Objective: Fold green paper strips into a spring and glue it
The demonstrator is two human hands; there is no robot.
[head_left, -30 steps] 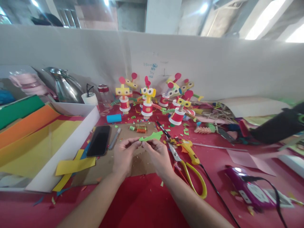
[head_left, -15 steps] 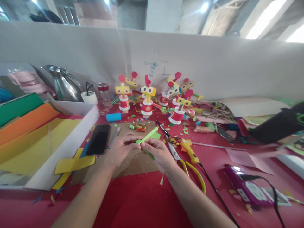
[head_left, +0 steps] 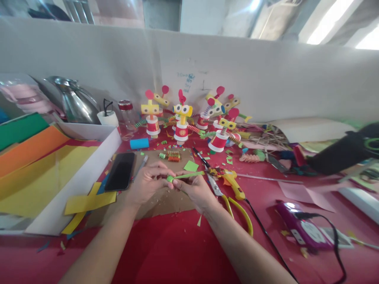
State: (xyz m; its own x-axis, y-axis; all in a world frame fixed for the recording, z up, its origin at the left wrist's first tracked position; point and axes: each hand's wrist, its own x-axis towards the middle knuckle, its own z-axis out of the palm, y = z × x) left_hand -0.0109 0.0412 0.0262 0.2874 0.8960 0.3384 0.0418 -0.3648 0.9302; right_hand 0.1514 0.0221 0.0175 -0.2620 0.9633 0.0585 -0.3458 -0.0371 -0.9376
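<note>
Between my two hands is a green paper strip (head_left: 189,174), its one end folded into a small striped stack. My left hand (head_left: 149,181) pinches the folded part between thumb and fingers. Close beside it, my right hand (head_left: 195,188) grips the strip near the fold, and the loose end points right. Under both hands lies a brown cardboard sheet (head_left: 156,207). A green paper square (head_left: 191,165) rests just beyond the right hand. Folded paper springs (head_left: 173,156) in orange and green lie behind the hands.
Several paper-cup robot figures (head_left: 181,132) stand at the back. Scissors (head_left: 227,207) and a yellow glue gun (head_left: 235,185) lie right. A phone (head_left: 120,171), yellow paper strips (head_left: 90,202) and a white box (head_left: 74,183) of coloured paper are left. A purple device (head_left: 304,227) sits far right.
The strip's loose end has swung down from an upward slant to nearly level, pointing right. Both hands stay close together on the strip. The view has shifted slightly.
</note>
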